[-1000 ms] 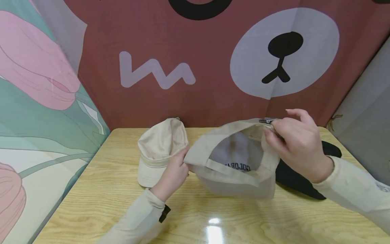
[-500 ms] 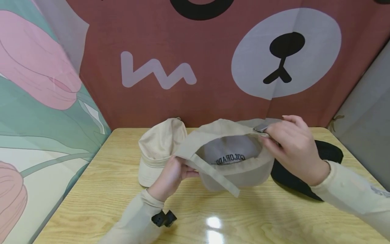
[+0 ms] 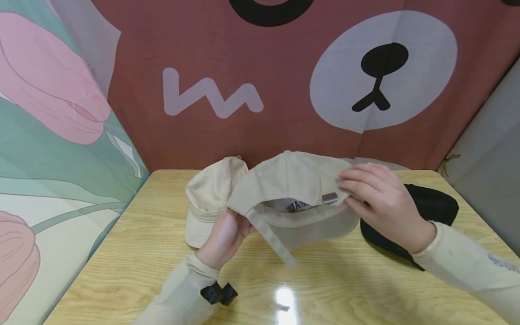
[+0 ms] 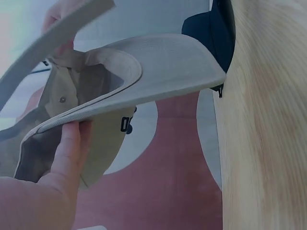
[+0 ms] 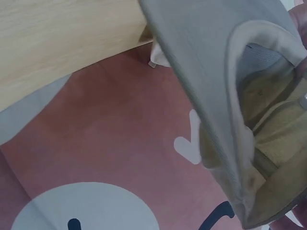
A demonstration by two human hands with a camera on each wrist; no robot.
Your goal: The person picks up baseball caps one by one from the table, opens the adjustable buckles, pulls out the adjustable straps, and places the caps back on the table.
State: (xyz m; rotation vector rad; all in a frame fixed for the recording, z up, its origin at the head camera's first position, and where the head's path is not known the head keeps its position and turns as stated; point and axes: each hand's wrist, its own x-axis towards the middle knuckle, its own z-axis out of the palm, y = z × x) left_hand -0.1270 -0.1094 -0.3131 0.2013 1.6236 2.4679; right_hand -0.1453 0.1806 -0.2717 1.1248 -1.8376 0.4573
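Observation:
A light beige baseball cap (image 3: 270,176) is held up over the table in the head view, its back opening towards me and its brim on the far side. My left hand (image 3: 225,237) grips its left edge, thumb and fingers at the rim. My right hand (image 3: 386,203) pinches the right edge near a small metal buckle (image 3: 330,198). A loose strap (image 3: 274,239) hangs down from the left side. Dark lettering shows inside, partly hidden. The left wrist view shows the brim (image 4: 177,62) side-on; in the right wrist view the brim (image 5: 201,38) fills the upper right.
A second beige cap (image 3: 215,189) rests on the wooden table (image 3: 134,253) at the back left, partly behind my left hand. A black cap (image 3: 434,205) lies at the right, partly behind my right hand. A printed red cloth (image 3: 284,131) hangs behind the table.
The held cap has tipped so its crown's back now faces me and its opening looks narrower. My right hand has shifted slightly left, its fingers now over the cap's outside beside the buckle.

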